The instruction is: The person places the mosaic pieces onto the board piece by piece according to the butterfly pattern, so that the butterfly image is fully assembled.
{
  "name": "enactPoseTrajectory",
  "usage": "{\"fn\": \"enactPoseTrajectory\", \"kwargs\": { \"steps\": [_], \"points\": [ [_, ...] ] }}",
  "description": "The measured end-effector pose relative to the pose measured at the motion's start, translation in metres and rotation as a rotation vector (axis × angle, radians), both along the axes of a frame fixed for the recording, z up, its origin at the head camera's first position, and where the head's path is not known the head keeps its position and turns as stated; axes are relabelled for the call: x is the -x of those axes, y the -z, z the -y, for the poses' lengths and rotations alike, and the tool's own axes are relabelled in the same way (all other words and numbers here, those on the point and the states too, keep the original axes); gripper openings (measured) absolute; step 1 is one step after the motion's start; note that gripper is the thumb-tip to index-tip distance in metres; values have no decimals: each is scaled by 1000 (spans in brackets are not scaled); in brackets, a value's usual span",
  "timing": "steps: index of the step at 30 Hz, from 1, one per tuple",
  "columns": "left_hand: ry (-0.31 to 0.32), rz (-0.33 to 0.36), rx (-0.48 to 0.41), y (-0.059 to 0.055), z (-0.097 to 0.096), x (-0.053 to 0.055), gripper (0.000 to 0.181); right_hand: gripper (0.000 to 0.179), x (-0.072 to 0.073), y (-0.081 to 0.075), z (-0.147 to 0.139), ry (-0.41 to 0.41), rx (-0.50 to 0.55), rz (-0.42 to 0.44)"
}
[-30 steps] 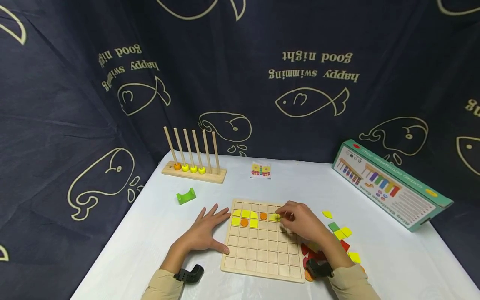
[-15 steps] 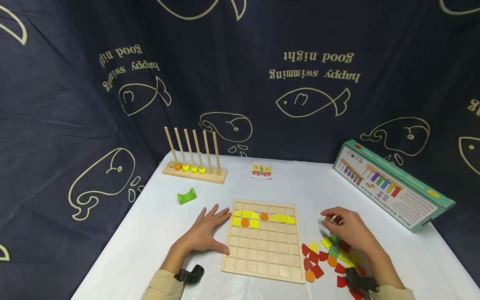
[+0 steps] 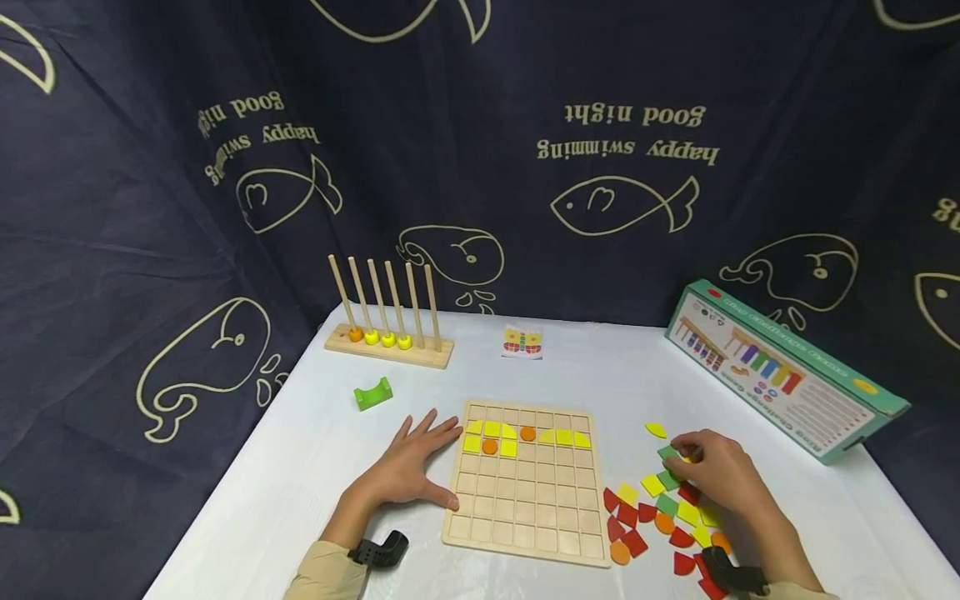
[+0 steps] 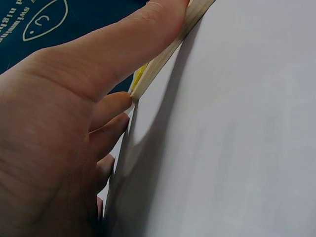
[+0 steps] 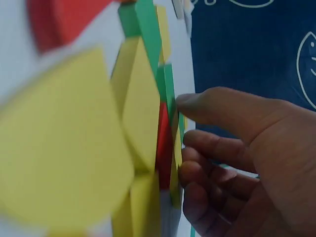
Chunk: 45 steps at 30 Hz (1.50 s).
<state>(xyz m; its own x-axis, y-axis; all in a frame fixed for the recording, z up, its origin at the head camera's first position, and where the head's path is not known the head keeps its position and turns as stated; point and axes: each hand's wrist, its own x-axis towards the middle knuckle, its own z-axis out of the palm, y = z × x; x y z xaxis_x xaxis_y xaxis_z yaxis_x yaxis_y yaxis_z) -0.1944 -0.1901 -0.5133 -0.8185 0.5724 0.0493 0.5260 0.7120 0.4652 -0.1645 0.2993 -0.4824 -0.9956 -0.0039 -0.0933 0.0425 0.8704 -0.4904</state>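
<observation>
Dark printed cloth (image 3: 450,192) filled bkgd, behind white table (image 3: 592,375). Teal box (image 3: 780,375) sat at far R of table, angled, prob. parked out of the working area. Wooden grid board (image 3: 525,492) lay flat, front & centre, within reach of both hands. Peg rack (image 3: 390,348) stood far L, beads on four of six pegs, looked set aside.

L hand (image 3: 408,462): fingers straight & fanned, thumb splayed out, at board's L edge; gripped nothing, prob. there to keep board from sliding. L forearm came in from bottom L, sleeve pushed back off wrist.

R hand (image 3: 716,471): off board's R side, fingers curled, low over loose pcs, thumb tip right by green tile (image 3: 666,452); can't tell if it pinched one, fingers hid contact. R forearm slanted in from bottom R, palm turned inward.

Picture card (image 3: 522,342) lay beyond board, prob. so person cd check it w/o moving. Green curved block (image 3: 373,393) stood btwn rack & L hand.

Smallest: yellow tiles (image 3: 565,437) & orange discs (image 3: 490,447) sat in board's upper cells; red tiles (image 3: 635,543) lay w/ other loose pcs along R side, prob. handy for R hand.
</observation>
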Motion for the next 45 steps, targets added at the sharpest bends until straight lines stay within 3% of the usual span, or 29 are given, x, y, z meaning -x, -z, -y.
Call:
{"fn": "enactPoseTrajectory", "kwargs": {
  "steps": [13,23,45],
  "points": [
    [-9,10,25,1,-2,1,118,38,4,1,20,-4,24,17],
    [-9,13,20,1,-1,2,118,32,14,5,43,-115,56,-97],
    [-3,12,18,0,0,2,118,26,24,0,102,-254,72,-151]
  ]
}}
